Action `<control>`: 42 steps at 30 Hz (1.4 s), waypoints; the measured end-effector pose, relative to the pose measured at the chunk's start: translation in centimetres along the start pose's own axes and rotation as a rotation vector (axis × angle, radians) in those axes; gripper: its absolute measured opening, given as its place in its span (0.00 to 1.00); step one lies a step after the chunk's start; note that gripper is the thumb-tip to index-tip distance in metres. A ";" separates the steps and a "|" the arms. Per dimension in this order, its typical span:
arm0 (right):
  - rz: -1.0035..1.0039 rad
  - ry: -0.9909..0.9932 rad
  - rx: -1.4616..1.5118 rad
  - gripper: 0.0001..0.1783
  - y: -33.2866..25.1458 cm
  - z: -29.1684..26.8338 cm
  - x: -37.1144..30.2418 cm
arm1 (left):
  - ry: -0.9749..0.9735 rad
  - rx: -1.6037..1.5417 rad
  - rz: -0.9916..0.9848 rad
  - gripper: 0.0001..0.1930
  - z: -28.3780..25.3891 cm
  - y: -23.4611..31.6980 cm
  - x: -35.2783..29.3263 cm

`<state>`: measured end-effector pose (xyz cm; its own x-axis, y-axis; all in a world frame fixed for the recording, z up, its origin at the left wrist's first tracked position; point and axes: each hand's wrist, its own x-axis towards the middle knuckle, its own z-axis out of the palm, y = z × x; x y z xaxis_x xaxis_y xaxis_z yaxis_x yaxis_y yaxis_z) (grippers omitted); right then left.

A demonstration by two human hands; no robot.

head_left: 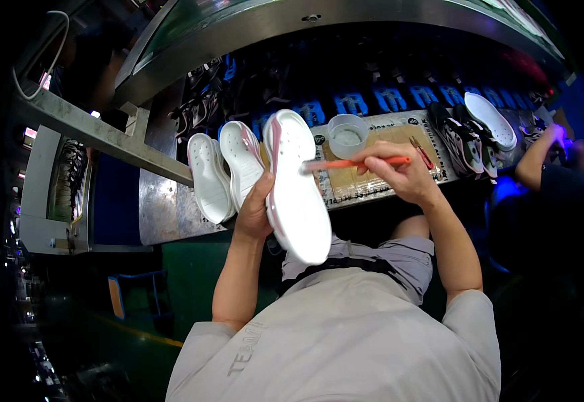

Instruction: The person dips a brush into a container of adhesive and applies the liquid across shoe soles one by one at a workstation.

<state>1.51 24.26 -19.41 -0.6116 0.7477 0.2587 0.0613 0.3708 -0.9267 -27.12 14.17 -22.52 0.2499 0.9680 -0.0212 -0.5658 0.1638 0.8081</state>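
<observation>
A white shoe sole (300, 201) with a pinkish side stripe is tilted up in front of me, its hollow inner face showing. My left hand (257, 209) grips it by its left edge, the fingers hidden behind it. In my right hand (402, 171) is an orange-handled brush (345, 163), pinched between the fingers. The brush's bristle end touches or hovers just over the inner face of the sole; I cannot tell which. Behind the brush, a clear round tub (347, 136) with pale contents stands on a brown cardboard sheet (372, 177).
Two more white soles (208, 177) (240, 157) stand at the left on the metal bench (161, 208). Red-handled pincers or scissors (422, 154) lie on the cardboard. Dark shoes (456, 137) and a white sole (490, 120) sit at the right, near another person's arm (536, 157). A metal beam (292, 27) crosses above.
</observation>
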 end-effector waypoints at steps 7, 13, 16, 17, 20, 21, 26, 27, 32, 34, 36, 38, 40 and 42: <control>-0.066 -0.055 -0.014 0.11 -2.1 0.3 -1.9 | 0.081 0.082 0.230 0.41 -2.2 3.1 2.1; 0.099 0.031 0.028 0.12 -3.7 2.1 -3.3 | 0.253 0.418 0.514 0.46 -0.9 4.5 2.0; 0.226 0.121 0.150 0.14 -4.2 3.9 -3.8 | 0.232 0.462 0.640 0.48 -1.2 3.7 2.4; 0.269 0.147 0.172 0.16 -4.3 4.1 -3.9 | 0.225 0.454 0.713 0.48 -0.9 3.3 2.6; 0.253 0.209 0.291 0.19 -3.3 4.8 -3.9 | 0.189 0.426 0.742 0.49 -0.6 2.0 2.7; 0.251 0.209 0.292 0.19 -3.3 4.9 -3.7 | 0.181 0.455 0.748 0.50 -0.5 1.7 2.8; 0.220 0.295 0.562 0.21 -4.1 5.8 -2.6 | 0.092 0.470 0.662 0.50 -0.5 -0.3 3.0; 0.217 0.296 0.559 0.21 -4.2 5.8 -2.3 | 0.089 0.469 0.665 0.50 -0.5 -0.6 2.9; 0.177 0.351 0.643 0.21 -4.0 5.6 -1.0 | 0.125 0.393 0.560 0.47 0.0 -1.0 2.9; 0.117 0.477 0.538 0.21 -2.4 5.2 -1.2 | 0.126 0.169 0.319 0.36 0.2 -0.7 3.1; 0.068 0.545 0.530 0.20 -2.0 4.4 -1.3 | 0.037 -0.241 0.065 0.31 -1.1 -1.6 3.6; 0.083 0.599 0.518 0.20 -1.5 3.2 -1.7 | 0.183 -0.393 -0.053 0.30 -1.8 -3.3 3.4; 0.085 0.642 0.516 0.19 -0.2 2.2 -2.5 | 0.301 -0.347 -0.107 0.28 -2.2 -4.3 2.0; 0.089 0.673 0.518 0.19 0.8 1.2 -3.4 | 0.357 -0.288 -0.102 0.29 -2.4 -5.0 0.5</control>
<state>2.71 21.35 -21.39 -0.0127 0.9909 0.1339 -0.3815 0.1190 -0.9167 -26.06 14.32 -27.98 0.0581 0.9406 -0.3345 -0.7601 0.2589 0.5960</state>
